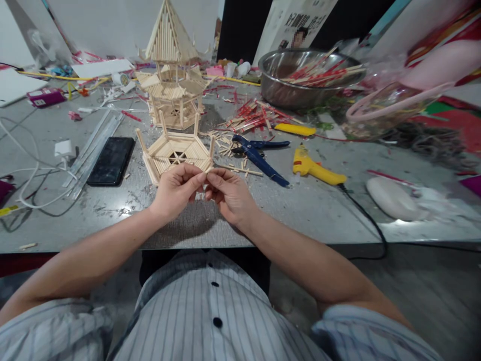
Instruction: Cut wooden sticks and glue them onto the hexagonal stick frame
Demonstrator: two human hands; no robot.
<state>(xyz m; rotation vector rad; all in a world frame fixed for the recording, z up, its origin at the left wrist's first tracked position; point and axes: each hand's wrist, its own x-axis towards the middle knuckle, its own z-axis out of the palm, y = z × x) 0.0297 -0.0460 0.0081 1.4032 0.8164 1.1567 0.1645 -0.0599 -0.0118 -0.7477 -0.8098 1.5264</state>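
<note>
My left hand (178, 188) and my right hand (231, 194) meet above the table's front part, fingertips pinched together. A short pale piece of wooden stick (208, 171) shows between them, mostly hidden by the fingers. Just behind my hands lies a hexagonal wooden stick base (160, 150) with short upright posts at its corners and a spoked opening in the middle. Farther back stands a tiered pagoda model (171, 90) made of the same sticks, topped by a pointed roof. Cut stick pieces (225, 145) lie right of the base, beside blue-handled pliers (259, 159).
A yellow glue gun (317, 168) lies on the right, its black cord running over the table edge. Behind are a yellow cutter (295, 130), red-wrapped sticks (251, 116) and a metal bowl (311, 90). A phone (111, 160) and white cables (35, 165) lie left.
</note>
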